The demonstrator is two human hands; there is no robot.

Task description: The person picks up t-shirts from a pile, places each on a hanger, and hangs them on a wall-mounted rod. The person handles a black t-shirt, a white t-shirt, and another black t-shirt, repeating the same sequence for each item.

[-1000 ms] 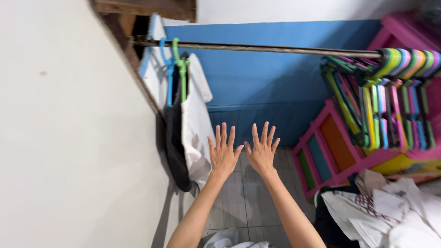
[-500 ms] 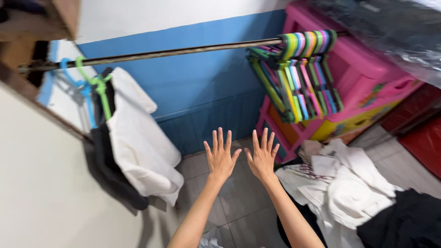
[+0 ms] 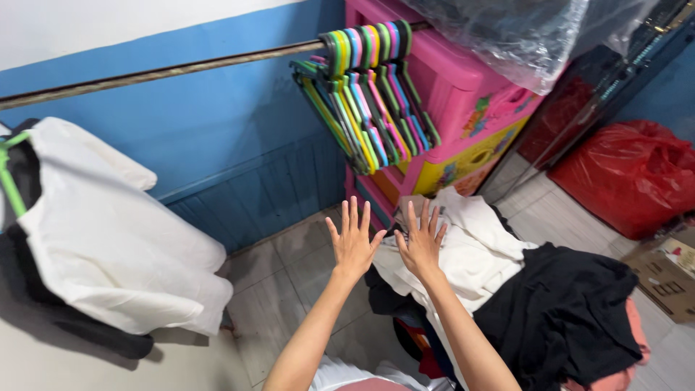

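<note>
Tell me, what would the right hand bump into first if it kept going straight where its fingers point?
Probably the bunch of coloured hangers on the rail; the right hand points up toward them. Depth is unclear.

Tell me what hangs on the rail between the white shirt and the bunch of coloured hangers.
Nothing: in the head view the rail runs bare between the white shirt and the coloured hangers.

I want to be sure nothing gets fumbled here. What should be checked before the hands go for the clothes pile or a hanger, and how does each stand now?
1. Left hand empty, fingers spread: ok.
2. Right hand empty, fingers spread: ok.
3. Clothes pile close under the right hand: ok.
4. Spare hangers hang bunched on the rail: ok.
5. Bare stretch of rail between the white shirt and the hangers: ok.
6. Whether the top white garment lies free of the black one: cannot tell.
</note>
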